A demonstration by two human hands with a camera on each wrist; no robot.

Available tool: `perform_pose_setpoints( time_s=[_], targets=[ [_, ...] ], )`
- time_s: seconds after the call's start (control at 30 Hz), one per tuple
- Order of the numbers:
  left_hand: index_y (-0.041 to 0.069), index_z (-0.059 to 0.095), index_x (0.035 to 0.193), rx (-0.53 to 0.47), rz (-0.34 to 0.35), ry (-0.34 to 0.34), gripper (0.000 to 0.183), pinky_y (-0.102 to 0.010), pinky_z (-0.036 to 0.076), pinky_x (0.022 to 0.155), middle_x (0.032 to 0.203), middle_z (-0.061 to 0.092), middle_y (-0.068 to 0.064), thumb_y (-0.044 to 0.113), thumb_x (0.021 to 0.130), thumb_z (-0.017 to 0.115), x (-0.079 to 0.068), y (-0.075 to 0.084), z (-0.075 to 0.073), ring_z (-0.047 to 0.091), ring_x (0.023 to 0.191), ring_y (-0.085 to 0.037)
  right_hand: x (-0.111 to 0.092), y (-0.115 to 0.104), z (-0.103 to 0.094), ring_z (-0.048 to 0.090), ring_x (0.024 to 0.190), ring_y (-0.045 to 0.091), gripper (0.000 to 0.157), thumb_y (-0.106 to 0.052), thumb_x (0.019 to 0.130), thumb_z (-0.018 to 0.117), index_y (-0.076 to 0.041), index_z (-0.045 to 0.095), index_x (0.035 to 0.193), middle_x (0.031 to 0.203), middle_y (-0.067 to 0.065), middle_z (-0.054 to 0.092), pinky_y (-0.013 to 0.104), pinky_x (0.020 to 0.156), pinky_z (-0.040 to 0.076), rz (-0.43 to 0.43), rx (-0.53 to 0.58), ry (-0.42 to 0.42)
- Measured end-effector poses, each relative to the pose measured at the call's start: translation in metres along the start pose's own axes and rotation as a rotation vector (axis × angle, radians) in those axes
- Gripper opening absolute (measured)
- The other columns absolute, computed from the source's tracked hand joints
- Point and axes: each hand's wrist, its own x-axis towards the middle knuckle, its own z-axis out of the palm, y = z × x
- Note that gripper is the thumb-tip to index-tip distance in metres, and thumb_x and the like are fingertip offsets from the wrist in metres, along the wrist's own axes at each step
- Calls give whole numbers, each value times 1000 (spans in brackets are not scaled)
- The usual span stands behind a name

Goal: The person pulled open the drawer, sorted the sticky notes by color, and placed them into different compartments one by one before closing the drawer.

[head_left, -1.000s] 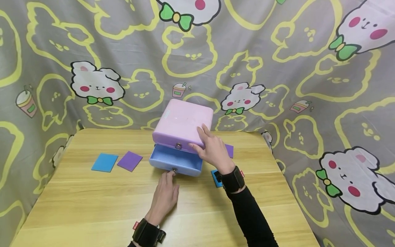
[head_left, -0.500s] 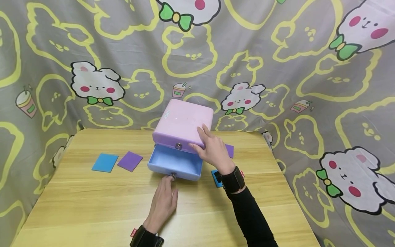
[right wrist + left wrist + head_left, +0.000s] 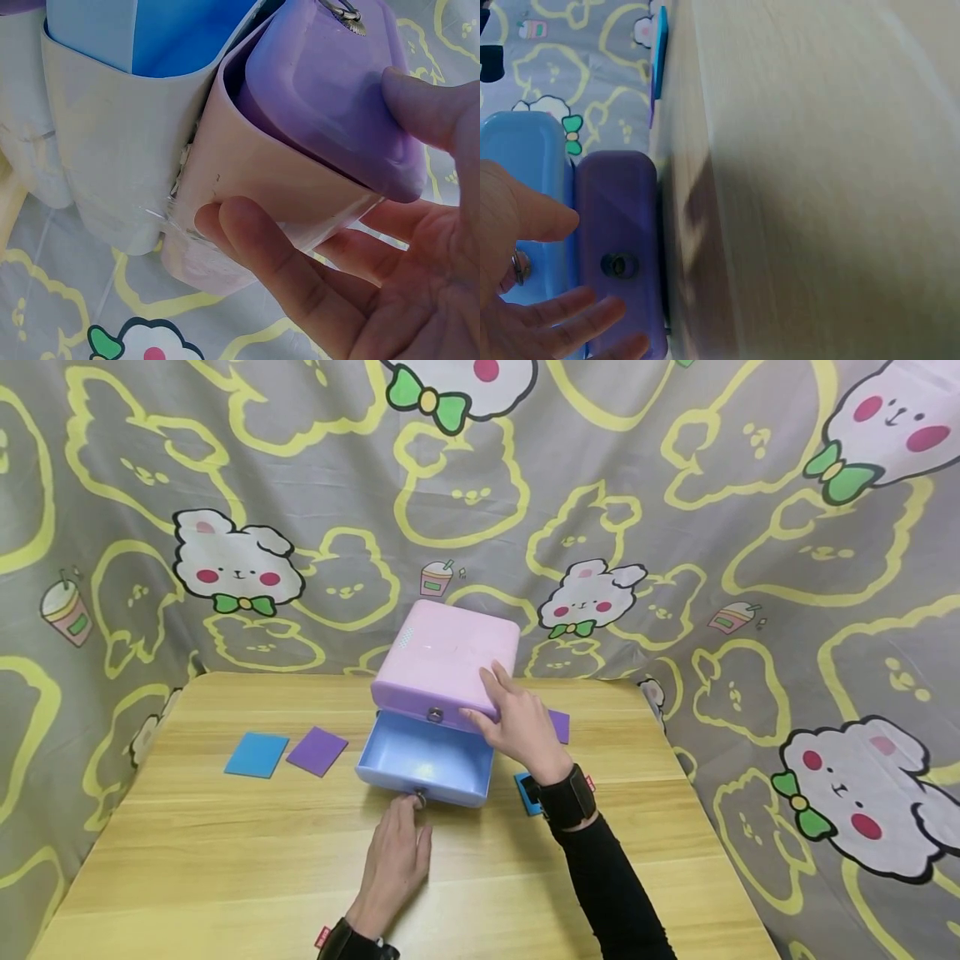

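Box (image 3: pixel 450 647) stands toward the back of the table (image 3: pixel 225 868), roughly centred: stacked tiers, smooth shells that look like plastic, rounded corners. Pink top, slight gloss, patch of small pale dots near its left edge. Upper drawer (image 3: pixel 405 697) has a purple front with a metal pull; blue drawer (image 3: pixel 453 794) below it sticks well out, a shallow rounded tray with a shiny floor. Lower drawer (image 3: pixel 619 199), also purple, sits under the blue one. Left hand (image 3: pixel 393 860) has a finger hooked on the blue drawer's metal ring (image 3: pixel 522 267), thumb stretched across the front, other fingers loosely extended and spread. Right hand (image 3: pixel 525 727) is spread fairly wide over the box's right front corner: thumb on the upper drawer's front, fingers on the pink shell. Table is wood-grained, pale yellow. Flat, thin squares lie on it: blue square (image 3: pixel 257 755) and purple square (image 3: pixel 317 752) left of the box, two more to the right, partly hidden behind the right hand and wristband (image 3: pixel 567 797). Curtain (image 3: pixel 337 468) behind is creased grey fabric, printed rabbits and yellow outlines.
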Motion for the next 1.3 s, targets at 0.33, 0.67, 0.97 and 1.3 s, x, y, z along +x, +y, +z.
perform_pose_setpoints(
  time_s=[0.33,0.67,0.97,1.3],
  targets=[
    [3,57,115,17,-5,14,41,-38,55,68,104,61,-13,6,80,78,-3,-1,0,61,83,-23,-1,0,1,59,59,25,71,-49,94,69,-7,51,148,155,22,49,33,56,50,-30,-48,28],
    [4,64,112,-10,19,82,32,-36,57,69,108,65,-13,2,82,73,3,-10,-9,65,83,-24,6,9,10,43,141,47,70,-46,86,78,2,58,132,143,26,57,59,121,34,-174,-30,131],
    [-1,65,101,-52,42,230,18,-40,60,72,100,68,-15,-2,83,68,13,-25,-26,68,83,-26,16,20,21,21,156,42,82,-57,82,77,2,47,132,158,22,38,60,127,19,-135,74,57],
    [-7,63,99,-19,35,336,13,-44,56,68,90,67,-22,3,90,63,44,-57,-50,65,79,-33,19,25,25,9,160,35,88,-67,93,57,-16,30,159,166,13,27,63,126,21,-50,93,-45]
  ],
)
